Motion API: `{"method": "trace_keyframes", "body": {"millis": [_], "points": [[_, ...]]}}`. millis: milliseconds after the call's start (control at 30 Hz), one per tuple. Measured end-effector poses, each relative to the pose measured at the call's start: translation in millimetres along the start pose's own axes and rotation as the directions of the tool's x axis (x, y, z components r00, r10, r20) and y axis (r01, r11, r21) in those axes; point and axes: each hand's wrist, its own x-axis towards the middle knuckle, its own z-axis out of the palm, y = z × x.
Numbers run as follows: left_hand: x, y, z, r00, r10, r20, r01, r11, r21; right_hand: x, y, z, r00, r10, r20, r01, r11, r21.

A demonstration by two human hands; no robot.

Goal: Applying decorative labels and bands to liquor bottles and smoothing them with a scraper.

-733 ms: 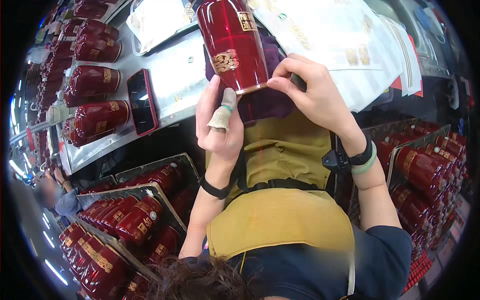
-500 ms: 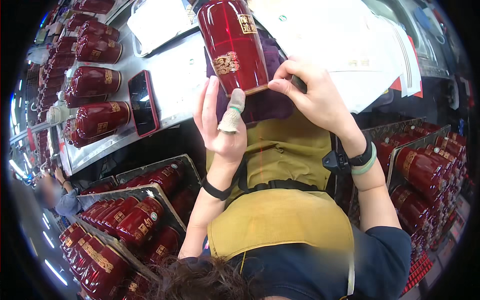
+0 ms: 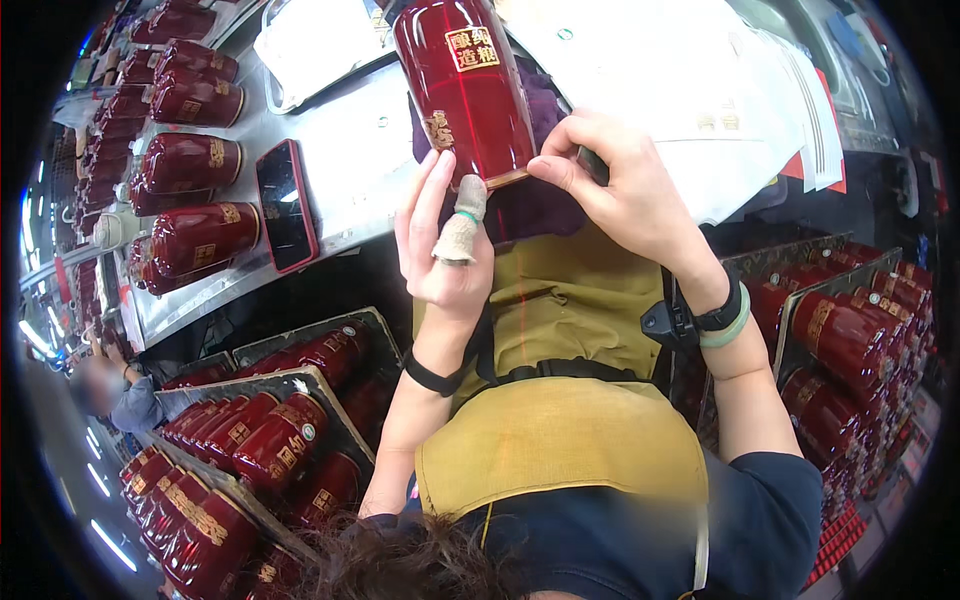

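Your left hand (image 3: 447,255) is fairly wide, its fingers extended along the bottle's side and its covered thumb (image 3: 468,205) against the near rim, steadying rather than wrapping. Your right hand (image 3: 620,175) is narrow, thumb close to the curled forefinger at that rim's right side; I cannot tell whether anything is pinched between them.

The red bottle (image 3: 465,100) lies over purple cloth (image 3: 545,215) at the counter's (image 3: 350,200) near edge, its base toward you. With so little wrapped around it, the glossy, round body could roll or slip if your left thumb eases off, and uneven pressure could skew it. The cloth could bunch or slide too.

To the right, white sheets (image 3: 690,120) reach the near edge, where your forearm could drag them. To the left, the phone (image 3: 286,205) sits near that edge, within reach of a rolling bottle.
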Motion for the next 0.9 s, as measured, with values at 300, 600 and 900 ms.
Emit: {"method": "trace_keyframes", "body": {"millis": [300,600,900], "points": [[12,11,0,0.989,0.123,0.088,-0.131,0.986,0.101,3,1,4,1.000,-0.014,-0.020,0.014,1.000,0.011],[-9,-9,1,0.999,-0.049,-0.024,0.047,0.997,-0.062,2,4,-1,0.999,0.015,-0.038,-0.015,1.000,-0.004],[-8,-4,3,0.994,-0.104,-0.028,0.103,0.994,-0.040,0,8,13,0.964,0.260,0.050,-0.265,0.935,0.236]]}}
